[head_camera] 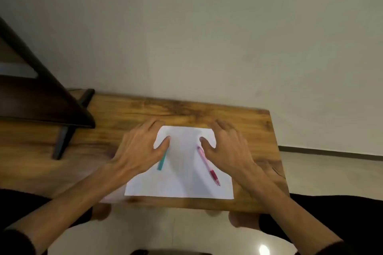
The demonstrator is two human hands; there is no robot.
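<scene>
Two hands press the paper (182,174) at table (124,114) centre — our left hand (138,147) at 10 o'clock, right hand (227,147) at 2, fingers straight, thumbs splayed. Teal pen (161,162) at 9, pink pen (207,165) at 3.

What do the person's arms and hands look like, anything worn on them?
The left hand and right hand are bare, no gloves. The forearms are uncovered, with no watch or bracelet. Only near the elbows do dark sleeves show.

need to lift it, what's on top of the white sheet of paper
A pink pen with a red grip and a teal pen lie on the paper. Left hand and right hand cover its far corners; the left hides the teal pen's top.
</scene>
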